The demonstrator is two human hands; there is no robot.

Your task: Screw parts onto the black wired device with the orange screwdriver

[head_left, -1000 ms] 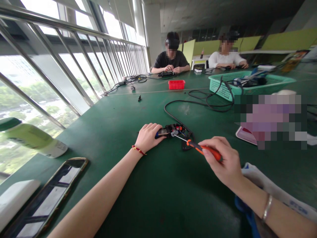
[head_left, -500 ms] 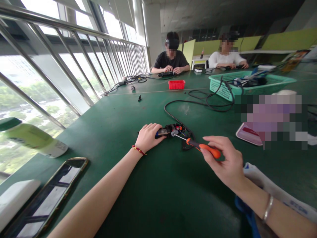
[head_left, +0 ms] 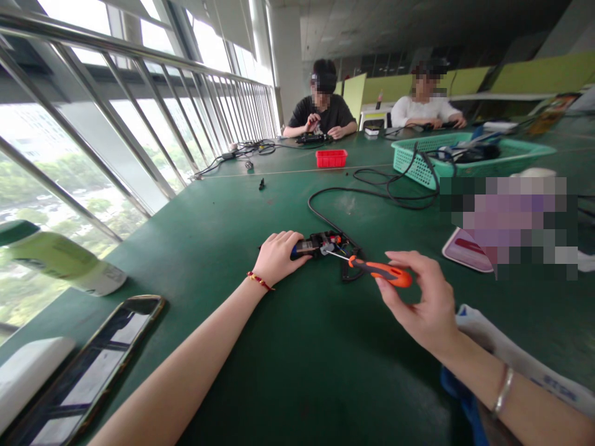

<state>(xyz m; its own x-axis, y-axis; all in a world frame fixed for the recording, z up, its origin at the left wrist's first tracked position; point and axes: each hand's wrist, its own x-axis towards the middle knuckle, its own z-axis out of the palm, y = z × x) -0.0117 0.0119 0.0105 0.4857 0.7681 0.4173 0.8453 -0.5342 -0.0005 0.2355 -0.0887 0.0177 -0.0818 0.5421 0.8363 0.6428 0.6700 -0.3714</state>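
Note:
My left hand (head_left: 280, 255) is wrapped over a dark, opened electrical device (head_left: 307, 248), pressing it to the green table. Bare inner parts and coloured wires show at the device's right end, and a black cord runs from it. In my right hand (head_left: 425, 303) is an orange and black screwdriver (head_left: 383, 271), its handle between thumb and fingers. The metal shaft slopes left, with its tip at the device's exposed parts; whether it sits in a screw is too small to tell. A dark flat piece (head_left: 352, 270) lies beside the device, partly behind the screwdriver.
A green bottle (head_left: 65, 257) and a phone (head_left: 93, 365) are on the left. Ahead stand a red bin (head_left: 331, 158) and a teal basket (head_left: 413, 164) with tools. A black cable (head_left: 395, 197) loops across the table. Two people sit at the far side.
The screwdriver's handle has tilted up slightly and turned in my right hand, whose fingers have shifted. My left hand and the device stay in place. A person opposite has raised one hand.

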